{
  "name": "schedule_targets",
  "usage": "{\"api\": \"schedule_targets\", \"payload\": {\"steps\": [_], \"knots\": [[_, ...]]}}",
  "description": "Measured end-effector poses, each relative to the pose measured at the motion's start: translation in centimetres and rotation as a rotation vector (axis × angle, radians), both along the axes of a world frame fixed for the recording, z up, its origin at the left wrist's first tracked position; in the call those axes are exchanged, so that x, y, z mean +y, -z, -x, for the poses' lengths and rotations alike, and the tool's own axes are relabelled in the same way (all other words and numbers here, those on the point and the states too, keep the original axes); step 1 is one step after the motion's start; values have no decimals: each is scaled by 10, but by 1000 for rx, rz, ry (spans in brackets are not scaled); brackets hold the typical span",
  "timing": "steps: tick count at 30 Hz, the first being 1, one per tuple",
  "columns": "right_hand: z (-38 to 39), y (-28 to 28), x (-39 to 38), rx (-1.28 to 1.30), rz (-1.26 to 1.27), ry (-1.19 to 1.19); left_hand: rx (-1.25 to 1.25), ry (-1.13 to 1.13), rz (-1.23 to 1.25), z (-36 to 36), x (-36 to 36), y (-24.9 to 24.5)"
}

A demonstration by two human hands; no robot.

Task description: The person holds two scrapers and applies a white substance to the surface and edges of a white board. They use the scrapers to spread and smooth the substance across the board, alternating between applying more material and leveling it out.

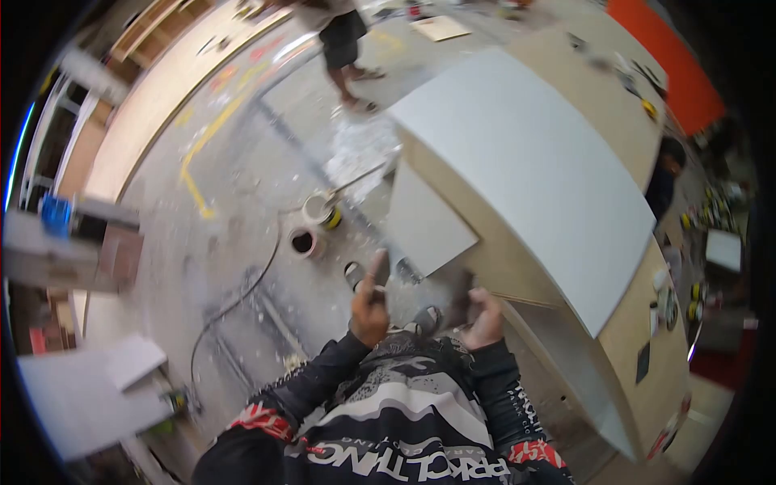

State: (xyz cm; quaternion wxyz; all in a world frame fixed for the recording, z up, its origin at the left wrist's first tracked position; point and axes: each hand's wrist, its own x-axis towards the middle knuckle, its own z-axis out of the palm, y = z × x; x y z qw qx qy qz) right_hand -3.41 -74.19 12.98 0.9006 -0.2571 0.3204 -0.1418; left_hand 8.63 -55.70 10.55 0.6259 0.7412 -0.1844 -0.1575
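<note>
Dark tool was held upright in the left hand, whose fingers were closed around its lower end, in front of the chest and above the dusty floor. The right hand was raised beside it, fingers curled by a dark blurred object (whether it was gripped could not be told). A white panel lay just beyond.

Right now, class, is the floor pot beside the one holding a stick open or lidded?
Open: the pot shows a dark round mouth, no lid on it.
</note>
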Motion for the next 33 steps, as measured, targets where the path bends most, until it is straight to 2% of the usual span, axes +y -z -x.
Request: {"api": "schedule_targets", "payload": {"steps": [1, 2, 4, 5, 7, 8, 9, 10, 12, 13, 14, 15, 16, 17, 18, 19, 21, 22, 23, 24, 25, 26, 27, 28, 29, 30, 31, 32, 33], "knots": [[2, 14, -8, -85, -318, -42, -321, 151, 38, -2, 3, -11], [-3, 26, -5, -61, -338, -103, -639, 273, 111, -4, 6, -22], [-14, 45, 5, -195, -740, -173, -915, 494, 162, -13, 13, -27], [-18, 48, 18, -169, -759, -220, -906, 449, 128, -19, 15, -20], [-31, 43, 55, -89, -878, -648, -764, 450, 2, -36, 20, 6], [-43, 39, 67, -206, -932, -725, -389, 348, -115, -49, 29, 26], [-64, 0, 93, 352, -138, -750, -23, 220, -215, -66, 41, 49], [-74, 0, 104, 393, -54, -757, 59, 42, -346, -82, 53, 69], [-82, 14, 105, 251, -70, -776, 211, -254, -345, -105, 84, 144], [-89, 22, 105, 203, -72, -814, 159, -389, -343, -112, 93, 148], [-108, 27, 115, 168, -94, -881, 105, -497, -516, -117, 106, 186], [-120, 41, 117, 96, 45, -785, 245, -606, -390, -127, 116, 187], [-132, 54, 113, 36, 186, -678, 281, -674, -490, -130, 124, 210], [-147, 61, 111, 117, 210, -628, 531, -585, -467, -139, 135, 205], [-160, 71, 108, 208, 238, -570, 569, -567, -511, -144, 143, 228], [-173, 91, 101, 218, 233, -594, 588, -586, -514, -144, 148, 251], [-204, 159, 83, 265, 335, -764, 460, -621, -720, -152, 156, 288], [-224, 194, 80, 281, 368, -828, 460, -515, -621, -171, 172, 272], [-244, 231, 80, 384, 569, -931, 486, -544, -628, -187, 185, 279], [-260, 274, 77, 481, 774, -1041, 630, -504, -619, -197, 196, 291], [-267, 345, 66, 555, 968, -1104, 776, -462, -604, -206, 208, 302], [-280, 407, 52, 610, 1167, -1169, 739, -458, -704, -220, 217, 309], [-310, 425, 46, 584, 1664, -1520, 629, -259, -864, -236, 230, 322], [-344, 428, 60, 783, 1477, -1367, 557, -163, -976, -247, 237, 335], [-359, 488, 43, 596, 1647, -1371, 446, -149, -920, -257, 249, 373], [-387, 521, 42, 678, 1659, -1446, 495, -168, -892, -285, 258, 346], [-413, 526, 51, 705, 1351, -1243, 428, -51, -1021, -300, 263, 372], [-431, 598, 29, 732, 1141, -1106, 427, -231, -904, -308, 270, 381], [-456, 615, 28, 845, 857, -938, 417, -410, -783, -323, 273, 383]]}}
